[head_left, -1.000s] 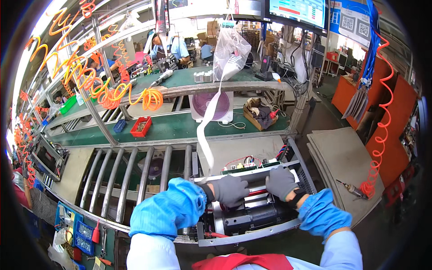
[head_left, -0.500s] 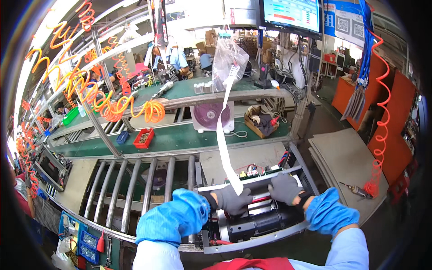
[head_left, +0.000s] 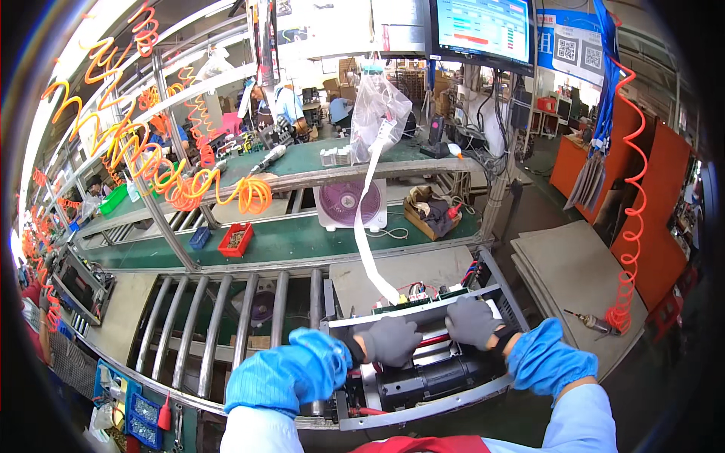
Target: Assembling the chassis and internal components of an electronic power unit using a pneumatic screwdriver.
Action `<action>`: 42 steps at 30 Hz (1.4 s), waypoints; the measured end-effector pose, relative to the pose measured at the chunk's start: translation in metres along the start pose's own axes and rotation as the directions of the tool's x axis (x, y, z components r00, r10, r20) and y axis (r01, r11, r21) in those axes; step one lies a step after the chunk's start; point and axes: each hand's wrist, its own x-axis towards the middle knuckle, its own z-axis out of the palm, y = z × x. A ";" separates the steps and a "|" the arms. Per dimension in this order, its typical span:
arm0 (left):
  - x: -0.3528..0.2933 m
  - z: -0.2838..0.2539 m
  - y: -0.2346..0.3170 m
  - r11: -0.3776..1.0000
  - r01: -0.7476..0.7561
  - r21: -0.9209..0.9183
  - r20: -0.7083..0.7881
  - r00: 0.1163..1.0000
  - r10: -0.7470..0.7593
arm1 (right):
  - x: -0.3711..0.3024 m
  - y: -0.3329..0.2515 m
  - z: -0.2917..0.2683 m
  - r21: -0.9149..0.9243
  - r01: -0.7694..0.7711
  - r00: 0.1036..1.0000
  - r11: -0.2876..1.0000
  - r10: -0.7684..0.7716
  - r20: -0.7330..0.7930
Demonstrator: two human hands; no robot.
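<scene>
Roller conveyor (head_left: 245, 321) runs across the lower left and centre. At its right end, lower centre-right of frame, sits the open metal chassis (head_left: 438, 408), the unit being worked on. Progress looks like mid-assembly: main innards seem to be in, top not closed over. Fastening state: can't read it from here.

White strip (head_left: 362, 240) hangs from frame centre down toward the chassis back edge; can't tell if its tip touches. Black cylindrical unit (head_left: 434, 380) lies along the near side of the chassis, seemingly seated.

Left hand (head_left: 390, 341) and right hand (head_left: 472, 322), both gloved, are over the chassis middle, fingers curled. Fingertips hidden, so can't tell if they're gripping anything. Work under them looks unfinished.

Circuit board (head_left: 423, 300) is at the chassis back edge, wires standing up off it; hookup not readable. Pneumatic screwdriver (head_left: 593, 323) lies on stacked boards at right, not in use. Red cable (head_left: 370, 411) shows in the chassis's near-left corner; its ends aren't visible.
</scene>
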 end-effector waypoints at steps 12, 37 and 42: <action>0.010 -0.001 0.029 0.942 0.330 -0.051 0.119 0.939 -0.323 | -0.012 0.024 -0.006 0.058 0.295 0.955 0.954 -0.293 -0.051; -0.003 0.014 -0.005 0.948 -0.302 0.103 -0.140 0.939 0.314 | 0.001 -0.020 0.014 -0.070 -0.530 0.846 0.845 0.533 0.034; 0.002 0.007 0.034 0.898 0.426 -0.113 -0.043 0.901 -0.433 | -0.016 0.013 -0.003 -0.005 -0.010 0.996 1.000 0.010 0.088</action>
